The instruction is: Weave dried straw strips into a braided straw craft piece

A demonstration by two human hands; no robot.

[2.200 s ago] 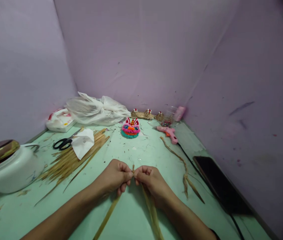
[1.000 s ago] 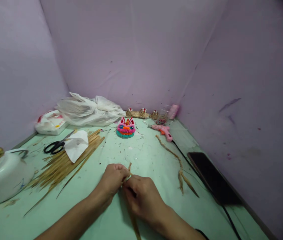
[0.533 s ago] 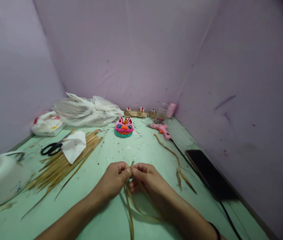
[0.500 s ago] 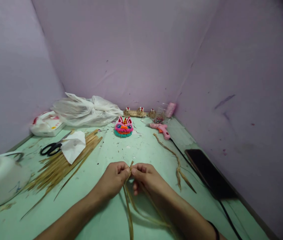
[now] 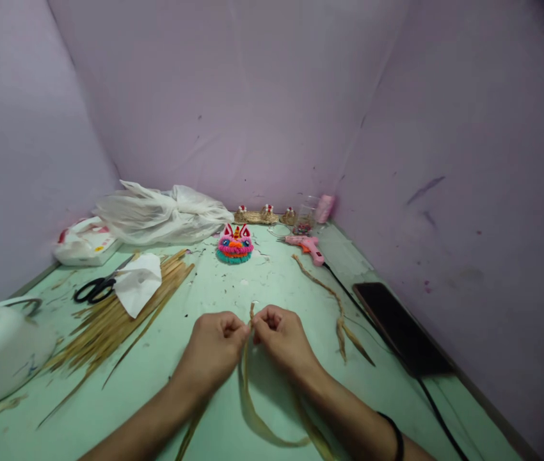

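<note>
Nearest, the left forearm (image 5: 157,410) and right forearm (image 5: 353,416) run off the bottom edge, a dark band (image 5: 395,435) round the right one. The strip (image 5: 253,413) trails below the hands in a loose curve over the green table (image 5: 226,291); other lengths pass beneath the forearms, so their ends cannot be made out. The left hand (image 5: 217,346) and right hand (image 5: 282,340) are just apart, thumb and fingers of each pinched on the strip, whose short twisted tip pokes up between them; the fingertips partly cover the twist, and some curled fingers are out of sight. A white pot (image 5: 8,358) is cut off at the left edge, with something brown and gold atop it, too cropped to name. To the right, a black cord (image 5: 445,419) is lost at the edge of a phone (image 5: 399,326) and shows again below it. Farther on, a tissue (image 5: 138,285) hides part of a bundle (image 5: 104,333) beside the scissors (image 5: 94,291), and a twisted strand (image 5: 332,294) lies opposite. Beyond are a fluffy animal head (image 5: 234,248) and a pink glue gun (image 5: 309,248). At the far wall (image 5: 262,96), a white bag (image 5: 166,214) conceals its contents and overlaps a box (image 5: 92,248); small ornaments (image 5: 255,218) look blurred, and the bits inside a clear cup (image 5: 306,214) are too tiny to tell
</note>
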